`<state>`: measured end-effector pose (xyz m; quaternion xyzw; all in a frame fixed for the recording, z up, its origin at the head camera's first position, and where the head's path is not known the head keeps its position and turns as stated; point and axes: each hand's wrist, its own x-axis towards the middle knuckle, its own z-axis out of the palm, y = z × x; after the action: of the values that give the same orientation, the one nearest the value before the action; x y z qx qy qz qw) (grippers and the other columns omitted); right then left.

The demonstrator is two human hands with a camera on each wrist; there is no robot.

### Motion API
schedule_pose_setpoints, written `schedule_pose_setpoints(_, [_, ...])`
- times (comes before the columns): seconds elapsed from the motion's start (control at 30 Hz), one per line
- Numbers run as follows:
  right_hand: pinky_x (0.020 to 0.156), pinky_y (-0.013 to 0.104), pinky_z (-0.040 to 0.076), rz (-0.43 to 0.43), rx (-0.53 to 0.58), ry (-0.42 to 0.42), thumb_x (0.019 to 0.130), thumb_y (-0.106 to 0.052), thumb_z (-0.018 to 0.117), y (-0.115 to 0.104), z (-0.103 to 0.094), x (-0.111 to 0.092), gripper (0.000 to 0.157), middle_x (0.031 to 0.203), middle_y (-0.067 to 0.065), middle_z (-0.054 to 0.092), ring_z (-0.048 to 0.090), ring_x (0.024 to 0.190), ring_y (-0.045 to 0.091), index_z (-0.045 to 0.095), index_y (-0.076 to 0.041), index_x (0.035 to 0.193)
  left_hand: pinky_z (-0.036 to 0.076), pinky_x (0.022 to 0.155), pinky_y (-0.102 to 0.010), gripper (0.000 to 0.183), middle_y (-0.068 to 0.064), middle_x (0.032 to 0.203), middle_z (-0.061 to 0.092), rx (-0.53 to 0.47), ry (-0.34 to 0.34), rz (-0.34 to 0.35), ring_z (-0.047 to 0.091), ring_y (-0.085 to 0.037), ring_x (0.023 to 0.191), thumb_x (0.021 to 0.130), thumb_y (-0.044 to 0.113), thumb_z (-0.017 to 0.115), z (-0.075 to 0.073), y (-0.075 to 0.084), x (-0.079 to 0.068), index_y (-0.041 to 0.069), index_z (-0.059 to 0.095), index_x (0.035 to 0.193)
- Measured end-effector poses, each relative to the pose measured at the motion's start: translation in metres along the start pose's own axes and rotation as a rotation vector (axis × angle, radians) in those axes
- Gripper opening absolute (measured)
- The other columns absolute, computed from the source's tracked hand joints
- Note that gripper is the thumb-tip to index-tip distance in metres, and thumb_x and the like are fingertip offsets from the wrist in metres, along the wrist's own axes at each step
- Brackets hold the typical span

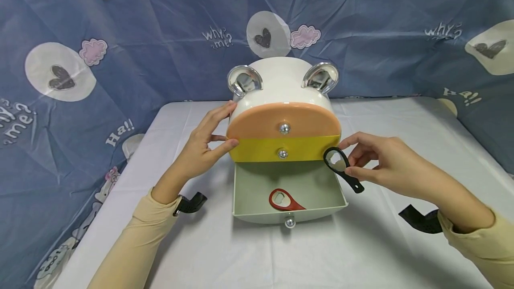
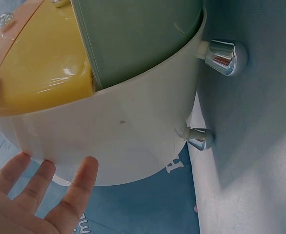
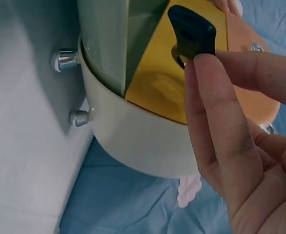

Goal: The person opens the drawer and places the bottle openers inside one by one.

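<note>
A small chest of drawers (image 1: pixel 283 79) has a white body, an orange top drawer, a yellow middle drawer (image 1: pixel 261 150) and a pale green bottom drawer (image 1: pixel 257 177), which is pulled out. My left hand (image 1: pixel 205 146) rests against the chest's left side, fingers extended and thumb at the edge of the yellow drawer. Between thumb and fingers, my right hand (image 1: pixel 385 164) pinches a black bottle opener (image 1: pixel 353 183) at the right edge of the chest, above the green drawer's side. Inside that drawer lies a red bottle opener (image 1: pixel 295 205), near the front wall.
Silver round ears (image 1: pixel 321 78) stick up from the chest's top, and each drawer front bears a silver knob (image 1: pixel 290 222). White cloth (image 1: pixel 257 258) covers the table. A blue printed curtain (image 1: pixel 180 70) hangs behind. Black straps (image 1: pixel 419 220) stick out at both wrists.
</note>
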<state>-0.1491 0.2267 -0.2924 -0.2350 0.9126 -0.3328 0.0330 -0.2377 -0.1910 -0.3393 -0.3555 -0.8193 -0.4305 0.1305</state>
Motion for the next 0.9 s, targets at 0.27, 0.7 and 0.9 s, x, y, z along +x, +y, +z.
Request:
schedule_pose_setpoints(0.27, [0.064,0.022,0.06,-0.017,-0.044,-0.004,0.092,-0.009,0.086,-0.004,0.012,0.005,0.041,0.091,-0.01,0.073,0.071,0.081,0.0,0.067,-0.01,0.128,0.066,0.092,-0.034,0.083,0.005,0.173,0.037,-0.002,0.0,0.003,0.044,-0.018,0.155,0.097,0.005,0.079,0.0,-0.001,0.0,0.023,0.04,0.168])
schedule_pose_setpoints(0.7, [0.061,0.023,0.057,-0.027,-0.057,-0.049,0.092,-0.008,0.085,-0.01,0.024,0.014,0.033,0.089,-0.011,0.075,0.069,0.077,0.001,0.065,-0.013,0.119,0.067,0.092,-0.035,0.083,0.005,0.173,0.038,0.002,0.003,0.01,0.045,-0.018,0.155,0.097,0.005,0.079,0.0,-0.002,0.0,0.023,0.04,0.167])
schedule_pose_setpoints(0.9, [0.065,0.025,0.057,0.038,0.043,-0.104,0.093,-0.011,0.085,-0.007,0.026,0.017,0.035,0.093,-0.005,0.074,0.071,0.081,0.008,0.066,-0.011,0.122,0.067,0.092,-0.035,0.083,0.002,0.173,0.038,0.03,0.004,0.029,0.044,-0.019,0.156,0.097,0.005,0.079,0.0,-0.003,0.0,0.022,0.04,0.167])
